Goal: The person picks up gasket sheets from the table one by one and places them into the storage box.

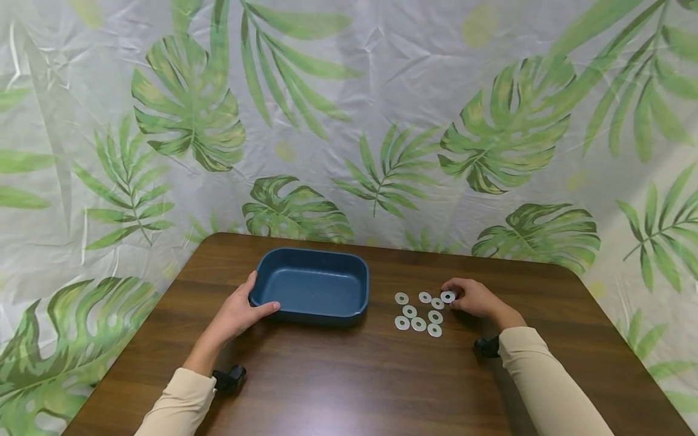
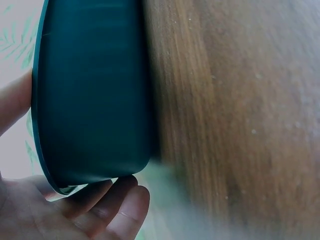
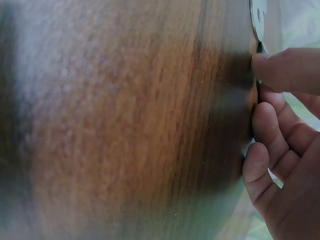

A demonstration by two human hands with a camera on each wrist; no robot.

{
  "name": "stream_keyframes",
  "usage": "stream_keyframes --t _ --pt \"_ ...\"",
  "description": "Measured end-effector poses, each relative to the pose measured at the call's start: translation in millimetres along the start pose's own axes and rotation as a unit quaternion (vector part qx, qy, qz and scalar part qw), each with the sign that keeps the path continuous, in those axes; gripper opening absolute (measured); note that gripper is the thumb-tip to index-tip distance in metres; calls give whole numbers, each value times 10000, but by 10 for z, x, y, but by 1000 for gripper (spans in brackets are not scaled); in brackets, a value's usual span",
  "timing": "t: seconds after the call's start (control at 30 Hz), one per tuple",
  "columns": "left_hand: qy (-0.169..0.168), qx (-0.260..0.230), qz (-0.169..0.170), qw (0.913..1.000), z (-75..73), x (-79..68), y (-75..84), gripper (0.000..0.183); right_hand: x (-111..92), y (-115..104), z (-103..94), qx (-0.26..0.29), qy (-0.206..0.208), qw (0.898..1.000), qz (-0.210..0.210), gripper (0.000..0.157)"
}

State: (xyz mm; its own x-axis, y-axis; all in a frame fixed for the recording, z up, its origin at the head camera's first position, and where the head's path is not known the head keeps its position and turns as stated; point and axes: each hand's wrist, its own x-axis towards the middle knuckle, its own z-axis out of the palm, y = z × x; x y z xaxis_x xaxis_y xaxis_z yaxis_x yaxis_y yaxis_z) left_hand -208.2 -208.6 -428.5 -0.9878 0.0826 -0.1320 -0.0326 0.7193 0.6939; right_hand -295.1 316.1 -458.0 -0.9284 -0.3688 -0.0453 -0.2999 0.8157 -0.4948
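Note:
In the head view, my left hand (image 1: 238,311) grips the left end of a dark blue rectangular plastic bin (image 1: 313,314). Its thumb lies over the front rim, and the left wrist view shows fingers against the outer wall of the bin (image 2: 95,90). My right hand (image 1: 477,298), fingers bent, is at the right edge of a group of flat silver washers (image 1: 418,324). Between its thumb and fingertips it pinches one washer (image 1: 451,300). In the right wrist view the fingertips are low at the table, with part of a washer (image 3: 255,22) beyond the thumb.
The brown wooden table (image 1: 349,375) carries the bin left of centre and the several loose washers to its right. Behind the table hangs a pale curtain with green leaf prints (image 1: 382,169). A dark strap device sits on each wrist.

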Motion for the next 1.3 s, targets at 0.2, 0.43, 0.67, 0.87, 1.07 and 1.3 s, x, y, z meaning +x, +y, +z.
stream_keyframes --t 0.2,0.43,0.67,0.87,1.07,1.3 --pt "-21 -110 -20 9999 12 -9 3 105 -12 1 0 114 -28 9999 67 34" --pt "-86 -166 -61 9998 6 0 32 106 -12 -25 -23 366 -19 9992 152 32" --pt "-128 -203 -69 9997 10 -7 38 106 88 -218 -130 607 28 9979 216 32" --pt "-123 -302 -137 9994 9 -5 21 106 278 -558 -285 734 -44 9973 87 35" --pt "-112 -276 -135 9995 18 16 -1 106 449 -1002 -414 1071 -206 9939 -188 37" --pt "-116 -309 -142 9994 -9 -4 2 107 657 -1425 -466 1067 -157 9931 -461 35"
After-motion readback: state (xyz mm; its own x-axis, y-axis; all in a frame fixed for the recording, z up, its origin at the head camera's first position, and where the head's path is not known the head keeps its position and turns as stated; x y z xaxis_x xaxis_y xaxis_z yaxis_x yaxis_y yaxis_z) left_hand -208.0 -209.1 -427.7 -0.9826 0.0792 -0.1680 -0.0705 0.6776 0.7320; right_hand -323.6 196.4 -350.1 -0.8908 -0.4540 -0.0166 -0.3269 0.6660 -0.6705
